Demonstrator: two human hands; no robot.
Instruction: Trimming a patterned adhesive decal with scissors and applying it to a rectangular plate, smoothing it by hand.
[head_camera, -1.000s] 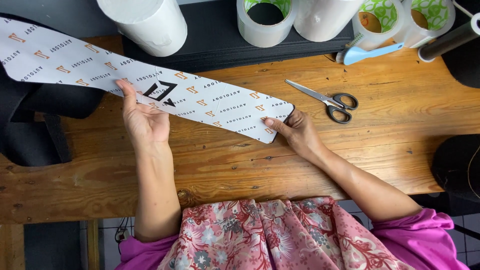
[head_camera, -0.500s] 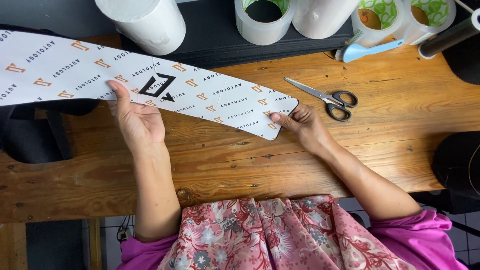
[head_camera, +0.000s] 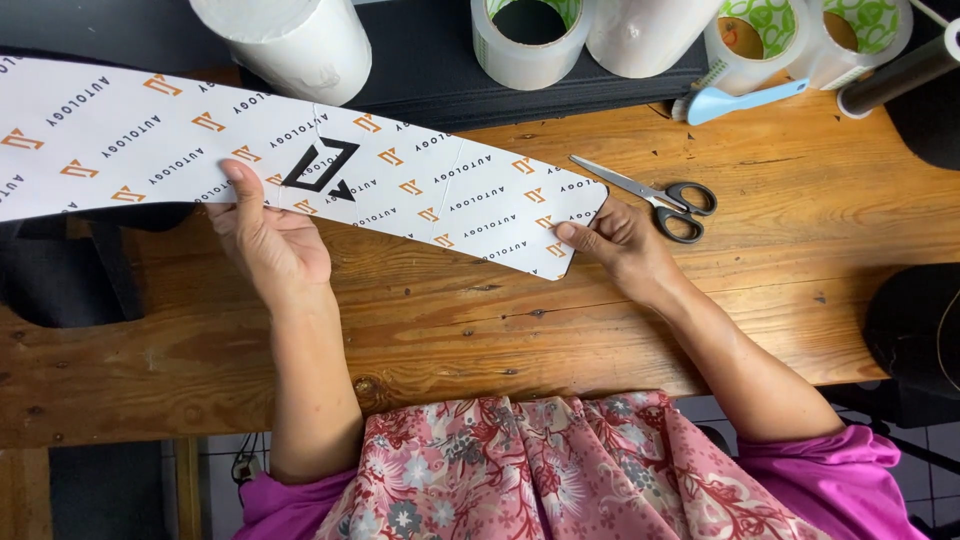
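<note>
Since the earlier frame the printed white strip has slid leftward over the wooden table. It looks light, thin and floppy, best held at its edges. The left hand pinches its middle; the right hand pinches its rounded end, beside the scissors.

The long printed strip looks like thin, smooth matt paper or film, creased near the middle. Beneath it the wooden tabletop is varnished, grainy and knotted. At two o'clock, scissors show shiny metal blades and black plastic handles.
</note>
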